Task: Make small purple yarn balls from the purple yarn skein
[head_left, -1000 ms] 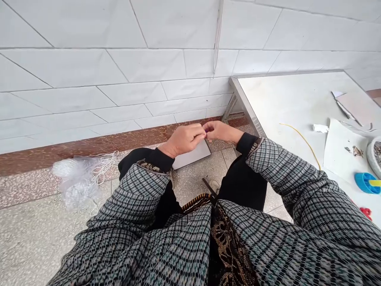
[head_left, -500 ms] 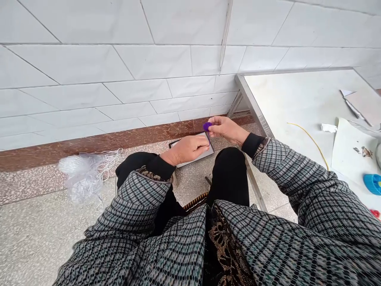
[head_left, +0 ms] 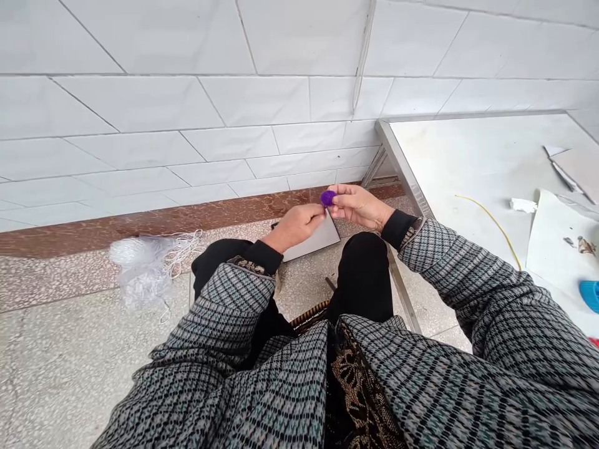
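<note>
Both my hands meet in front of my knees, above a grey flat board (head_left: 314, 240) that lies on the floor. My right hand (head_left: 360, 206) pinches a small purple piece (head_left: 328, 197) between thumb and fingertips. My left hand (head_left: 299, 224) is closed in a pinch just under that piece, fingertips touching it or a thin purple strand below it; I cannot tell which. My sleeves are grey checked knit over black cuffs.
A white tiled wall with a brown skirting runs behind. A clear bag with white cord (head_left: 145, 262) lies on the floor at left. At right stands a white table (head_left: 444, 162) with a yellow cord (head_left: 491, 221), paper sheets (head_left: 552, 237) and a blue dish (head_left: 590, 294).
My hands were pressed together a second ago, then the right lifted the purple piece away. Now the left has risen back up to just under it.
</note>
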{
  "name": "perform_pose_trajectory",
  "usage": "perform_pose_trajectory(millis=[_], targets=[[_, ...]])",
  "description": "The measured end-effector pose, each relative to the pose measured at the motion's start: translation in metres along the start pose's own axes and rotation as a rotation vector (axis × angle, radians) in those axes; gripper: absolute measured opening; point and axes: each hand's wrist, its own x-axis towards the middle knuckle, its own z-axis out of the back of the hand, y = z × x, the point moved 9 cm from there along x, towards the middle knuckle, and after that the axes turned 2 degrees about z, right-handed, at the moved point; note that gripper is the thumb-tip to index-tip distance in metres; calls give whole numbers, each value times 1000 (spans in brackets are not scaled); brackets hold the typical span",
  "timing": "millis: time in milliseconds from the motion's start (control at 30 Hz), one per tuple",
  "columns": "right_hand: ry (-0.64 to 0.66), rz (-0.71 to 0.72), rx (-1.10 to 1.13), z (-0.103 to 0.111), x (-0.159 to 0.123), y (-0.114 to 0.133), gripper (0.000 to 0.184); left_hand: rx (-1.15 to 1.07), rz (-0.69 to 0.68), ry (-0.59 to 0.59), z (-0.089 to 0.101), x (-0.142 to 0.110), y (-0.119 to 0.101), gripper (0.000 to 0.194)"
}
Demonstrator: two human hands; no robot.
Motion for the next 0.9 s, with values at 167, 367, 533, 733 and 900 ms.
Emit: perform_pose_trajectory(millis=[167, 367, 533, 733, 900], targets=[[-140, 42, -348, 16, 1, -1, 24, 116, -242, 28, -20, -12, -24, 33], [86, -182, -643, 1, -16, -21, 26, 91, -214, -251, 16, -7, -24, 34], [68, -111, -230, -2, -17, -7, 20, 0, -56, -139, 0, 4, -2, 24], [-203, 9, -165, 25, -9, 2, 21, 77, -301, 83, -38, -9, -35, 29], [-258, -77, -362, 25, -10, -5, 28, 98, -363, -142, -15, -13, -44, 33]])
